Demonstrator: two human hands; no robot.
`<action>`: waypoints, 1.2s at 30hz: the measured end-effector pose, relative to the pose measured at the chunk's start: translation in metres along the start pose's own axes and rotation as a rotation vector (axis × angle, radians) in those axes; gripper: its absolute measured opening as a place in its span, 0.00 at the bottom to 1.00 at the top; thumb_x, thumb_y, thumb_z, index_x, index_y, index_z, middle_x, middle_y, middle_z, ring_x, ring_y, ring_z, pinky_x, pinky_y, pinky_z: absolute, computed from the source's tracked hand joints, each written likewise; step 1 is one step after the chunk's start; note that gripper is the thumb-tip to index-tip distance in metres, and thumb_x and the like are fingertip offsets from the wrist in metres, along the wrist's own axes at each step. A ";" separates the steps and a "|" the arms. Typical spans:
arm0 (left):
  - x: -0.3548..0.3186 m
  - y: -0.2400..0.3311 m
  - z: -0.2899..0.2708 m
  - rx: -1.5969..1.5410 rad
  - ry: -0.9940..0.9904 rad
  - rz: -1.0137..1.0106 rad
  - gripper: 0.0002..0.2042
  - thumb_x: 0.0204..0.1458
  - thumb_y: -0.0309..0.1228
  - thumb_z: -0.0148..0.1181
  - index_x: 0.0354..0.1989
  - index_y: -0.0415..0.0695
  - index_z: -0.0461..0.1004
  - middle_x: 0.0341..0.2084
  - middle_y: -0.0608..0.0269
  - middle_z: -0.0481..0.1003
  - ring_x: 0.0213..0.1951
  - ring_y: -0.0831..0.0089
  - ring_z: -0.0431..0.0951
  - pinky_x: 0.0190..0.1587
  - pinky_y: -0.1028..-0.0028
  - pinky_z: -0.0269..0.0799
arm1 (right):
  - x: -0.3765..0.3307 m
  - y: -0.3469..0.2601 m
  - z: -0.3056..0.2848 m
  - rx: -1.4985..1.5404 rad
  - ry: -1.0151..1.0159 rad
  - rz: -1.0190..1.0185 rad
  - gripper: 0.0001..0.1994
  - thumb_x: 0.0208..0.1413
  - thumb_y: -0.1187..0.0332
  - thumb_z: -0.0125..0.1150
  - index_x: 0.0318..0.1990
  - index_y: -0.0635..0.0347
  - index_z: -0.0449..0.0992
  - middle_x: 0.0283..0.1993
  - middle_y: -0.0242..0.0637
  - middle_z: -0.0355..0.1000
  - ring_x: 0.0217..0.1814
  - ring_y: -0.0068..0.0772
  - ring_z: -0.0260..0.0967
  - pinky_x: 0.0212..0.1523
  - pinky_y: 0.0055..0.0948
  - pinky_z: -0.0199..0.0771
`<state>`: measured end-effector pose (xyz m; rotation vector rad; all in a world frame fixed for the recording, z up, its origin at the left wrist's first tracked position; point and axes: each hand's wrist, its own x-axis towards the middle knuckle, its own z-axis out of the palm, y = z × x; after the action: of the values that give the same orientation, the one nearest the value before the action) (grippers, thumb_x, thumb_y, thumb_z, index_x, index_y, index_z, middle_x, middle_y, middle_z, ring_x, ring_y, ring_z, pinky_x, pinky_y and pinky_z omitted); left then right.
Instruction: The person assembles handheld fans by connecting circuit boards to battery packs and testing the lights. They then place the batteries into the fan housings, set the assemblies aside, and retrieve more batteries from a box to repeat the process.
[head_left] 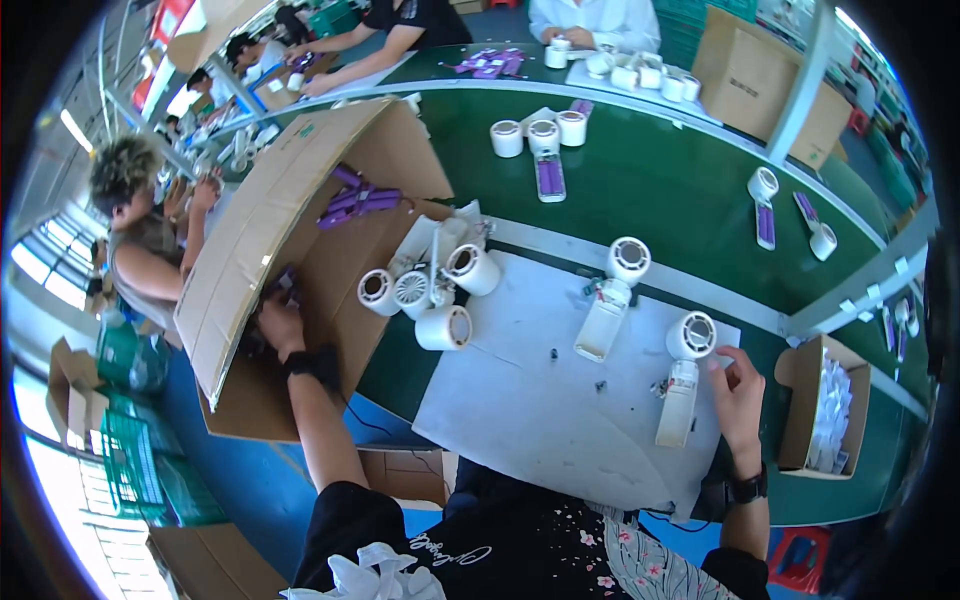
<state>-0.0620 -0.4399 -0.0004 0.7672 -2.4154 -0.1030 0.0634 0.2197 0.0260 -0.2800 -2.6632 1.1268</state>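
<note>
My left hand [281, 326] reaches into a large cardboard box [340, 280], its fingers closed round a dark purple battery pack [288, 282], partly in shadow. More purple battery packs [358, 198] lie deeper in the box. Over the right edge of a pale work mat [520, 400], my right hand [738, 398] is open with loosely curved fingers. Beside its fingertips lies a white handheld fan [678, 400], its round head away from me and its handle opened. A second such fan [607, 310] lies to the left, with small parts showing at its neck.
White fan heads [444, 328] cluster between box and mat. Small dark bits [554, 354] dot the mat. Across the green bench [640, 190] lie fans with purple packs in their handles [549, 178]. A small carton [825, 405] of white pieces stands right. Other people work left and opposite.
</note>
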 end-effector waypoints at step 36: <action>0.000 0.042 -0.061 -0.978 -0.188 -0.242 0.18 0.60 0.26 0.50 0.59 0.42 0.66 0.52 0.59 0.71 0.46 0.66 0.74 0.43 0.69 0.72 | 0.006 0.032 0.004 0.500 -0.004 0.045 0.05 0.62 0.70 0.56 0.39 0.60 0.75 0.18 0.21 0.60 0.17 0.10 0.53 0.17 0.15 0.48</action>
<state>-0.0488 -0.3987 0.0597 0.5650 -2.0289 -1.3737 0.0591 0.2406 0.0015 -0.2419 -2.2832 1.7488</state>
